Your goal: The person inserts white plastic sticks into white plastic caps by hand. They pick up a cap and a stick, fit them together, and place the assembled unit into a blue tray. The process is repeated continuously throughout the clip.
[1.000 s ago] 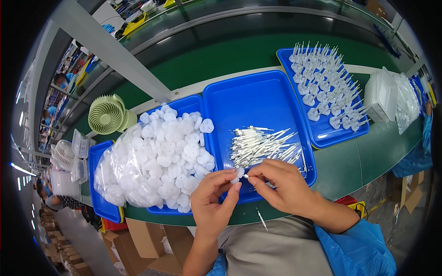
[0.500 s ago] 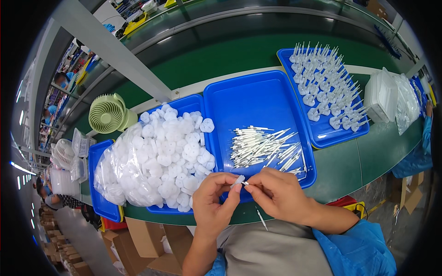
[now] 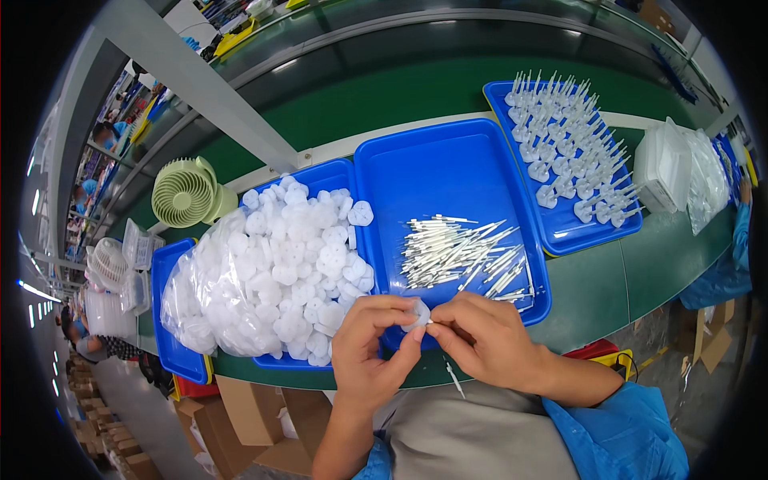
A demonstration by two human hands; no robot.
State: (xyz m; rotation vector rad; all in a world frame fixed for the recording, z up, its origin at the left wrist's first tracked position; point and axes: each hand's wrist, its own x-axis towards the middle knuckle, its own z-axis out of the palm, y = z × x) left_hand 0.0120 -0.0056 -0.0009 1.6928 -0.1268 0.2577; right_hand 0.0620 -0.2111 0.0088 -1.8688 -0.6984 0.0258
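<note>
My left hand (image 3: 370,340) pinches a translucent white plastic disc (image 3: 417,315) between thumb and fingers, over the front edge of the middle blue tray (image 3: 436,160). At the disc's right side my right hand (image 3: 490,336) grips a thin white rod, mostly covered by the fingers; only a short bit shows against the disc. Beyond my hands, a pile of thin white rods (image 3: 448,254) with dark tips lies in that tray. Left of it, white discs (image 3: 292,256) spill from a clear bag heaped on another blue tray (image 3: 340,176). A single thin rod (image 3: 454,378) lies at the table's front edge, near my lap.
A blue tray (image 3: 572,240) at the right holds rows of discs with upright rods (image 3: 564,152). White plastic containers (image 3: 662,168) and a clear bag (image 3: 706,180) stand beyond it. A green fan (image 3: 186,194) and a grey post (image 3: 216,96) are at the left; cardboard boxes (image 3: 248,412) sit below.
The disc between my hands has turned from nearly edge-on to showing its flat face. The dark end of the rod no longer shows beside it. Both hands stay in nearly the same place.
</note>
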